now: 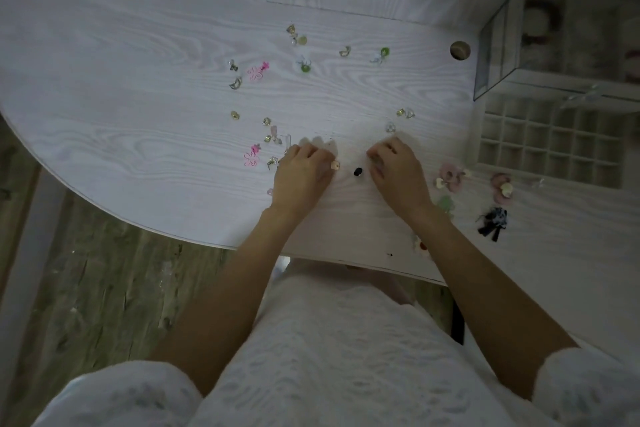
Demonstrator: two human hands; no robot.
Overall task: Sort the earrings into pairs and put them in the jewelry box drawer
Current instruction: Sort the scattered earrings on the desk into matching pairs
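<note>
Earrings on bench: I judge them light, small, easily bent. Pinch each by its body. Left hand, right hand: fingers curled; grip state indeterminate.

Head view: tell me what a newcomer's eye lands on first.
The two hands, left hand and right hand, rest mid-table among scattered earrings. Two pink flower earrings lie left of centre. The open jewelry box drawer, gridded into compartments, sits at right.

Pink flower earrings: two, one and another
Green bead earrings: two
Hands: two, left hand, right hand
Jewelry box: one
</note>
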